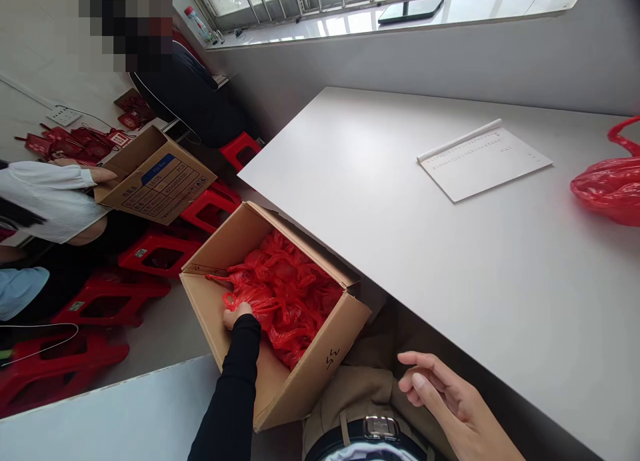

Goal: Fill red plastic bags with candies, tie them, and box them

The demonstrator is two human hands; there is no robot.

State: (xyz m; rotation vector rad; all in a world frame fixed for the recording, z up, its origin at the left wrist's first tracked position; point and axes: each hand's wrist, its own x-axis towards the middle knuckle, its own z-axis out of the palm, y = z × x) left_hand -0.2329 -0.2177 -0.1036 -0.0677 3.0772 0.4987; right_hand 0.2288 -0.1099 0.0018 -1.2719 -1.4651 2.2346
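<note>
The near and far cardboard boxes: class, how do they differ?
The near box shows red bags inside; the far box's bottom is hidden. The near box bears a scrawled mark, the far box blue and black print. The left hand reaches into the near box; another person's hand is at the far box. Both are brown cardboard.

- Left hand (237, 315), lower centre-left: fingertips hidden among red plastic bags (287, 274).
- Red carrier bag (610, 191), right edge: cut off.
- Notepad (485, 167), upper right: lettering illegible.
</note>
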